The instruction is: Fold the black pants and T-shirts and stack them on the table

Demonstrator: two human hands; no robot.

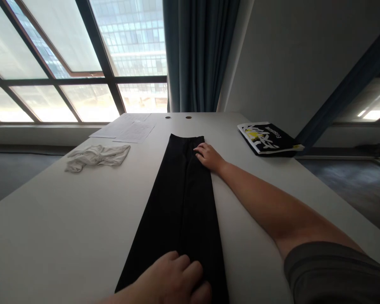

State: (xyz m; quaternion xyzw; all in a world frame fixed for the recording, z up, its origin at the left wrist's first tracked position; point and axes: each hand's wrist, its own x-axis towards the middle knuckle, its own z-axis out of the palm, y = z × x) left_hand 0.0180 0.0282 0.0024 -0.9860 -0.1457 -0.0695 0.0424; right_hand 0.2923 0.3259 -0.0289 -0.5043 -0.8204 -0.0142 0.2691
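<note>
A pair of black trousers [177, 198] lies lengthwise on the white table [82, 228], its waist end away from me and its lower part running out of view at the bottom. My right hand [208, 157] rests on the right edge near the waistband, fingers apart and laid on the cloth. Close to me, my left hand [174, 280] is over the lower part of the trousers with its fingers curled in. The fingertips of that hand are hidden, so what they hold, if anything, does not show.
On the left side of the table is a crumpled pale cloth [98, 157], with sheets of paper [134, 131] behind it. A black, white and yellow printed packet or book [267, 137] lies at the back right. Beyond the table are a blue curtain [198, 55] and windows.
</note>
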